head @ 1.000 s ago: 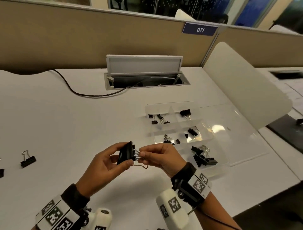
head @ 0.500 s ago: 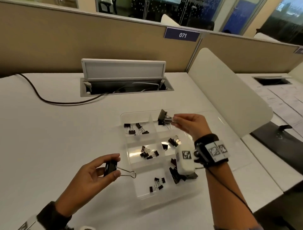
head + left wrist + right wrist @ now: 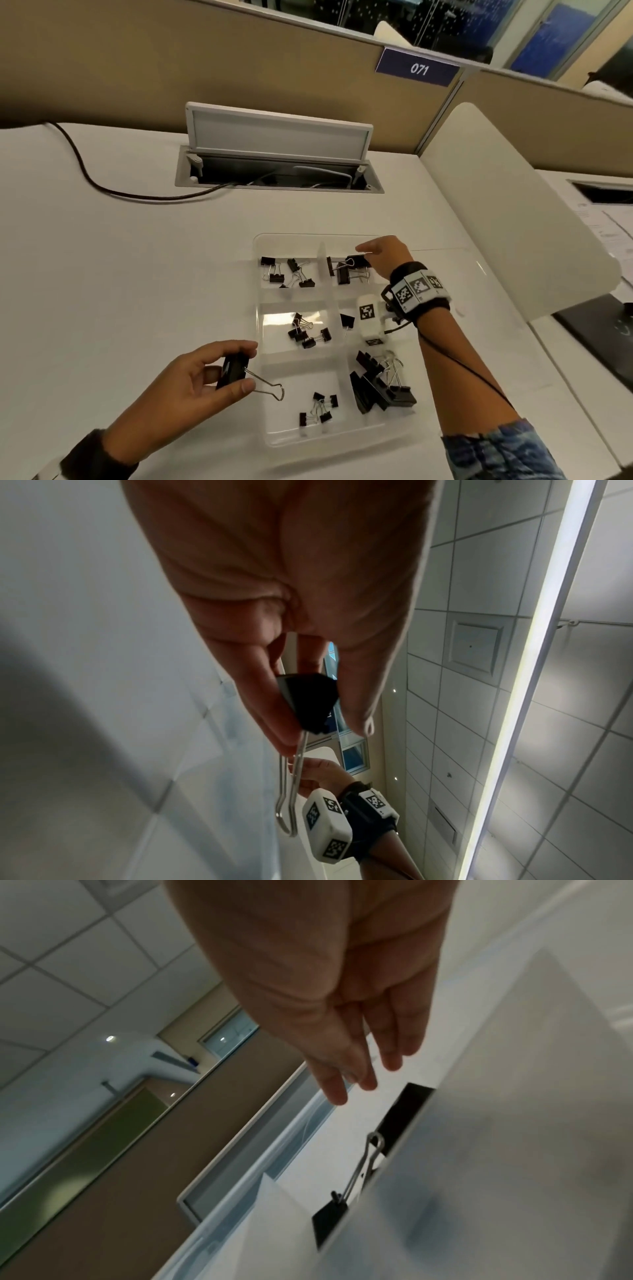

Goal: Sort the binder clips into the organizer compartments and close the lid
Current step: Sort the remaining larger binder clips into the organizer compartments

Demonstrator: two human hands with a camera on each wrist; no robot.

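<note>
A clear plastic organizer (image 3: pixel 260 301) with six compartments lies on the white desk, each holding black binder clips. My left hand (image 3: pixel 205 380) pinches a large black binder clip (image 3: pixel 234 371) just left of the organizer, its wire handle (image 3: pixel 289 791) sticking out toward the box. My right hand (image 3: pixel 383 255) hovers over the far right compartment with fingers straight and nothing held. Below it lie medium clips (image 3: pixel 346 270), one seen close in the right wrist view as a black clip (image 3: pixel 330 1221) with a wire handle. The organizer's clear lid (image 3: pixel 455 270) lies open flat to the right.
An open cable hatch (image 3: pixel 277 161) and a black cable (image 3: pixel 113 192) sit at the back of the desk. A white divider panel (image 3: pixel 507 212) stands to the right. Beige partitions close off the rear. The left side of the desk is bare white surface.
The two hands parted with one clip each. My right hand carried its clip to the far right compartment and let it go there. My left hand kept the large clip.
</note>
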